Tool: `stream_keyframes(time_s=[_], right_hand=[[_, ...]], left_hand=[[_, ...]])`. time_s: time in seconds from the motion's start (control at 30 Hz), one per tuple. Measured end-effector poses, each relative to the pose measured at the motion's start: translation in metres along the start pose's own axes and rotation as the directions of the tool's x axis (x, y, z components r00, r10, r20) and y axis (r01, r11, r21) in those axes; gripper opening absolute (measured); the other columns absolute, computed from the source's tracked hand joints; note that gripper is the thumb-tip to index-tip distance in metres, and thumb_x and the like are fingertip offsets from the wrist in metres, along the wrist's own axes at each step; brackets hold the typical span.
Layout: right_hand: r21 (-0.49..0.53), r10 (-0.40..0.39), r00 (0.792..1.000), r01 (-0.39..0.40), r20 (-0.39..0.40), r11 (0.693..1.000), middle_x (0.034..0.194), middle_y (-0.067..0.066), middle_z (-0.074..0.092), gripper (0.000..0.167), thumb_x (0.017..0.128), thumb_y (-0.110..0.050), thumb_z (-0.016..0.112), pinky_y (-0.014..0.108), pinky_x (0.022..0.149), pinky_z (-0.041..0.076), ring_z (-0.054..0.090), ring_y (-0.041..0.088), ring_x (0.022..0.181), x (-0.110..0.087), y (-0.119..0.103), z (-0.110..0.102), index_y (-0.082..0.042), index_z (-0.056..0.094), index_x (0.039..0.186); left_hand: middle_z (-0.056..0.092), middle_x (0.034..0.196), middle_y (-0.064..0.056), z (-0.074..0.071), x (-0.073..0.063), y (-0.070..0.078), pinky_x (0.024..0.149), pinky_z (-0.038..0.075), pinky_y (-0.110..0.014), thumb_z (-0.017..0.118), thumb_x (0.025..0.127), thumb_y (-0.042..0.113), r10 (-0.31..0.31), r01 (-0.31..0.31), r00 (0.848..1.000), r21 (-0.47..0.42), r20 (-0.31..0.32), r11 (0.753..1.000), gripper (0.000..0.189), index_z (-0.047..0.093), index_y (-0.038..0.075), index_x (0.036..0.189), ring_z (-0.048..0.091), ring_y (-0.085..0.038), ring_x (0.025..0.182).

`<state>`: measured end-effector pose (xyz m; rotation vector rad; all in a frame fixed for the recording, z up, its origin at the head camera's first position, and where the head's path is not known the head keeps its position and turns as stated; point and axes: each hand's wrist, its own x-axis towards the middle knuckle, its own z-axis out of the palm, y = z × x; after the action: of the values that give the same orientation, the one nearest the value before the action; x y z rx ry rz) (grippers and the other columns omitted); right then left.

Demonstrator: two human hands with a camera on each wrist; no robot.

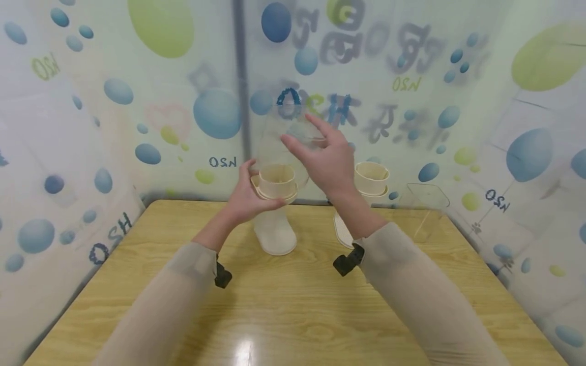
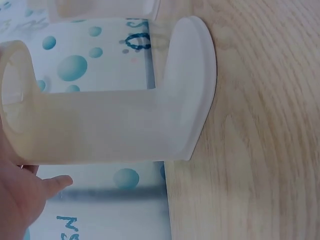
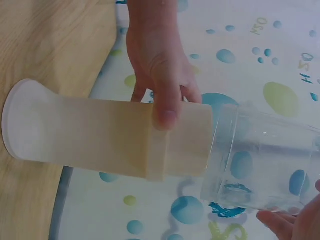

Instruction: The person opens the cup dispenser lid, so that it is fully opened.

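A cream plastic dispenser stand (image 1: 276, 236) with a round collar at the top rises from its flat foot on the table. My left hand (image 1: 249, 198) grips it just below the collar, thumb in front, as the right wrist view also shows. In my right hand (image 1: 331, 165) is a clear plastic container (image 3: 270, 157), held with thumb and fingers spread around it. The container's mouth lies close to the collar's rim (image 3: 202, 140); whether they touch, I cannot tell. Left wrist view: the stand's neck (image 2: 110, 125) runs from the hand to the foot.
A second cream stand (image 1: 372, 178) is behind my right forearm, partly hidden. To its right, another clear container (image 1: 423, 211) is on the wooden table (image 1: 293, 305). Walls with blue and green spots (image 1: 217, 114) enclose the back and sides.
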<state>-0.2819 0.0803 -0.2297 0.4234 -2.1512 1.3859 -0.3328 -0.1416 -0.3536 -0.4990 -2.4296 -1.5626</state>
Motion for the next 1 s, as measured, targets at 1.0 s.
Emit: stream_keyframes(time_s=[1.0], right_hand=[[-0.025,0.035,0.999,-0.035,-0.016,0.999,0.160,-0.018,0.059,0.060,0.094,-0.044,0.087,0.017,0.081,0.058,0.071,0.017,0.133,-0.055,0.027,-0.085,-0.044,0.066,0.151]], left_hand=[[0.042,0.169,-0.016,-0.003,-0.009,-0.004,0.126,0.039,-0.063,0.099,0.079,0.048,-0.117,0.117,0.993,0.015,-0.007,0.993,0.123,0.028,0.009,0.171,0.045,-0.038,0.153]])
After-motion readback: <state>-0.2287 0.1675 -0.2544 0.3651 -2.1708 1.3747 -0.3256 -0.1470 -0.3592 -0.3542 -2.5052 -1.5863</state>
